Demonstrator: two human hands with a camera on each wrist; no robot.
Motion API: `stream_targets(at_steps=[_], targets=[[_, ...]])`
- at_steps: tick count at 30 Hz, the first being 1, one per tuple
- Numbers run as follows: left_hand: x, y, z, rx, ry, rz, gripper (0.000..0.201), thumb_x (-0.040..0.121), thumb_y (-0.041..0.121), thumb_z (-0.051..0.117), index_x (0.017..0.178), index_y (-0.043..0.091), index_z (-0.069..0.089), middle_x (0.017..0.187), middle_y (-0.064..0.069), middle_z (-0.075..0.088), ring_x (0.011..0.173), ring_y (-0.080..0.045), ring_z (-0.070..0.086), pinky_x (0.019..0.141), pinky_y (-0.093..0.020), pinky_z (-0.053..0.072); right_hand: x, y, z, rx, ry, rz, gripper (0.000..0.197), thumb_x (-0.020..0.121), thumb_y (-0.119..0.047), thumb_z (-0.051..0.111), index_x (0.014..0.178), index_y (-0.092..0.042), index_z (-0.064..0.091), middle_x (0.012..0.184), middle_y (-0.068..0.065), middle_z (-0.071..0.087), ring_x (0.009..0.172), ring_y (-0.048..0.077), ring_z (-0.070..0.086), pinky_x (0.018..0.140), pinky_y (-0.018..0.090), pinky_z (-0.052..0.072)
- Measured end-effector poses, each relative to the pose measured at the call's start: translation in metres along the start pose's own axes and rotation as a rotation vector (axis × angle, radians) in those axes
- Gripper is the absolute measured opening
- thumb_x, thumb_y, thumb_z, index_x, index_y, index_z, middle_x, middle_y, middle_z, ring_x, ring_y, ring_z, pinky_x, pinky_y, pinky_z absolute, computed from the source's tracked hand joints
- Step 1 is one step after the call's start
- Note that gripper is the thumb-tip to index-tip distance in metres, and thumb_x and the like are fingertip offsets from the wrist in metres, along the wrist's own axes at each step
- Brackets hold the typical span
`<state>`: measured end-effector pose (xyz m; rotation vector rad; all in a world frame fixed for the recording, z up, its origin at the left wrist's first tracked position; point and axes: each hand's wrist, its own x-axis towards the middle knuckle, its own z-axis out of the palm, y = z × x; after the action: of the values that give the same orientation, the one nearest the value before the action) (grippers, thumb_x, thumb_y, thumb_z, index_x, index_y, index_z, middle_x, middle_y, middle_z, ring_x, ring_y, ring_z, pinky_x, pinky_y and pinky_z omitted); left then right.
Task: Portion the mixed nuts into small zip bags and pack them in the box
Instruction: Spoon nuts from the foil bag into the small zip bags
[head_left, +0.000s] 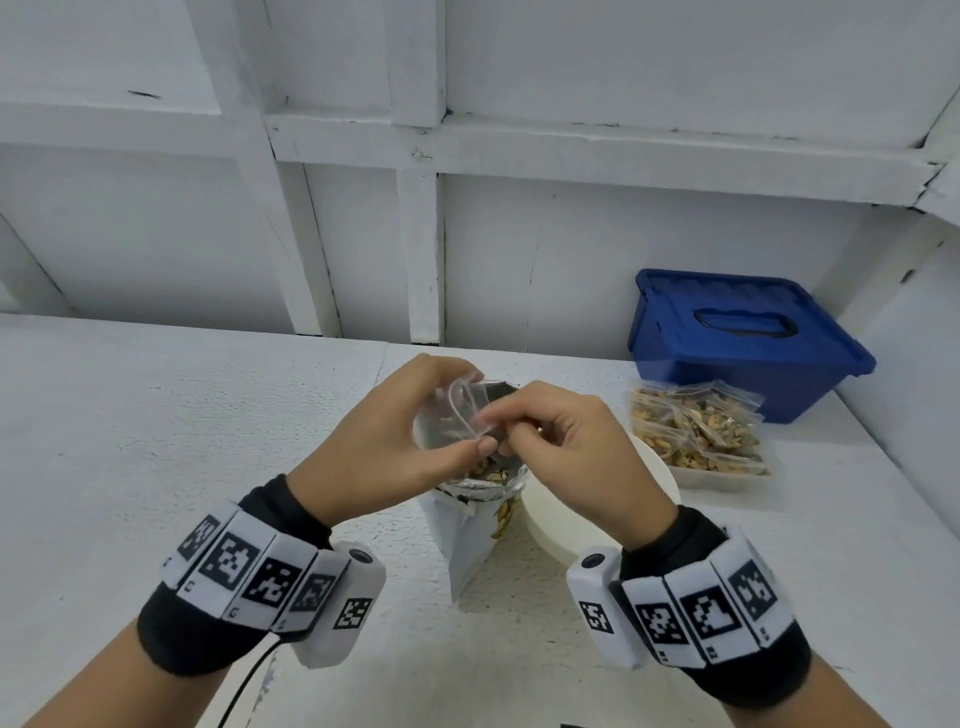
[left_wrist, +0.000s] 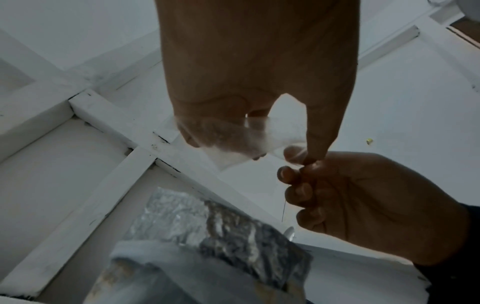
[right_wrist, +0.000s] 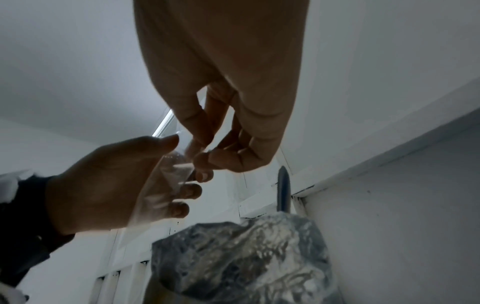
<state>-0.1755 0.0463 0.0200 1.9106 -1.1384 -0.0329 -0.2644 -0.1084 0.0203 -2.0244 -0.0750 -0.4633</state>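
A small clear zip bag (head_left: 460, 413) hangs empty above the open foil pouch of mixed nuts (head_left: 478, 499), which stands on the white table. My left hand (head_left: 395, 441) grips the bag (left_wrist: 233, 137) with curled fingers and thumb. My right hand (head_left: 566, 447) pinches the bag's rim (right_wrist: 179, 164) between thumb and forefinger at the mouth. Nuts show inside the pouch (right_wrist: 246, 257) just below both hands. The blue lidded box (head_left: 743, 338) sits shut at the back right.
A clear tray (head_left: 727, 480) piled with filled nut bags (head_left: 696, 426) lies in front of the blue box. A white round lid or dish (head_left: 561, 525) lies right of the pouch. A white panelled wall runs behind the table.
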Motion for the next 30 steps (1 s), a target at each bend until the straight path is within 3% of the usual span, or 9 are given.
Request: stream_targets(at_steps=[3, 6, 10, 14, 19, 25, 28, 30], targets=[[-0.002, 0.0, -0.002, 0.009, -0.057, -0.008, 0.044, 0.067, 0.058, 0.059, 0.105, 0.039, 0.045, 0.1, 0.021, 0.054, 0.092, 0.008, 0.048, 0.075, -0.004, 0.035, 0.002, -0.004, 0.003, 0.009, -0.071, 0.051, 0.025, 0.081, -0.015, 0.048, 0.08, -0.033, 0.067, 0.079, -0.009, 0.065, 0.075, 0.009, 0.063, 0.067, 0.023, 0.051], [-0.003, -0.002, -0.003, 0.095, -0.085, 0.014, 0.05, 0.065, 0.062, 0.059, 0.107, 0.041, 0.042, 0.101, 0.024, 0.051, 0.093, 0.007, 0.045, 0.075, -0.004, 0.032, 0.005, -0.007, 0.003, 0.022, -0.122, 0.088, 0.021, 0.09, -0.009, 0.053, 0.082, -0.018, 0.071, 0.075, -0.006, 0.064, 0.071, 0.009, 0.06, 0.066, 0.024, 0.05], [-0.005, -0.002, -0.004, 0.112, -0.074, -0.015, 0.064, 0.059, 0.067, 0.06, 0.113, 0.039, 0.04, 0.1, 0.027, 0.048, 0.093, 0.012, 0.043, 0.075, -0.002, 0.031, 0.006, -0.004, 0.004, -0.03, -0.147, 0.062, 0.016, 0.087, -0.008, 0.057, 0.087, -0.011, 0.072, 0.081, -0.004, 0.065, 0.072, 0.003, 0.057, 0.068, 0.016, 0.045], [-0.008, 0.002, -0.005, 0.15, -0.068, -0.008, 0.064, 0.055, 0.068, 0.061, 0.109, 0.048, 0.033, 0.097, 0.036, 0.042, 0.093, 0.016, 0.041, 0.074, -0.005, 0.034, 0.007, -0.004, 0.005, 0.072, -0.157, 0.099, 0.014, 0.087, -0.007, 0.06, 0.091, -0.01, 0.073, 0.076, -0.005, 0.063, 0.067, 0.0, 0.054, 0.066, 0.014, 0.042], [-0.01, 0.0, -0.004, 0.166, -0.021, 0.013, 0.065, 0.06, 0.066, 0.061, 0.114, 0.037, 0.039, 0.102, 0.031, 0.046, 0.093, 0.011, 0.044, 0.078, -0.016, 0.037, 0.007, -0.004, 0.007, 0.126, -0.141, 0.12, 0.016, 0.085, -0.005, 0.062, 0.091, -0.014, 0.073, 0.079, -0.004, 0.065, 0.067, -0.002, 0.057, 0.065, 0.011, 0.043], [-0.011, 0.0, -0.003, 0.113, -0.036, -0.04, 0.065, 0.058, 0.066, 0.061, 0.113, 0.039, 0.04, 0.102, 0.03, 0.05, 0.098, 0.013, 0.046, 0.079, 0.0, 0.032, 0.005, -0.004, 0.006, 0.102, -0.138, 0.109, 0.02, 0.085, -0.005, 0.062, 0.088, -0.022, 0.071, 0.078, -0.009, 0.065, 0.071, 0.002, 0.06, 0.069, 0.016, 0.048], [-0.012, -0.004, -0.003, 0.073, -0.008, -0.054, 0.055, 0.06, 0.062, 0.062, 0.107, 0.037, 0.047, 0.102, 0.022, 0.058, 0.096, 0.008, 0.051, 0.076, -0.001, 0.035, 0.004, -0.002, 0.003, 0.029, -0.116, 0.083, 0.02, 0.087, -0.008, 0.06, 0.098, -0.021, 0.071, 0.082, -0.013, 0.065, 0.074, -0.001, 0.06, 0.069, 0.013, 0.047], [-0.013, -0.009, -0.004, 0.075, 0.021, -0.068, 0.052, 0.061, 0.064, 0.062, 0.103, 0.037, 0.049, 0.099, 0.018, 0.06, 0.094, 0.003, 0.052, 0.074, -0.003, 0.036, 0.003, 0.0, -0.003, -0.098, -0.008, 0.007, 0.02, 0.088, -0.01, 0.059, 0.101, -0.021, 0.069, 0.087, -0.012, 0.063, 0.079, 0.0, 0.057, 0.068, 0.008, 0.043]])
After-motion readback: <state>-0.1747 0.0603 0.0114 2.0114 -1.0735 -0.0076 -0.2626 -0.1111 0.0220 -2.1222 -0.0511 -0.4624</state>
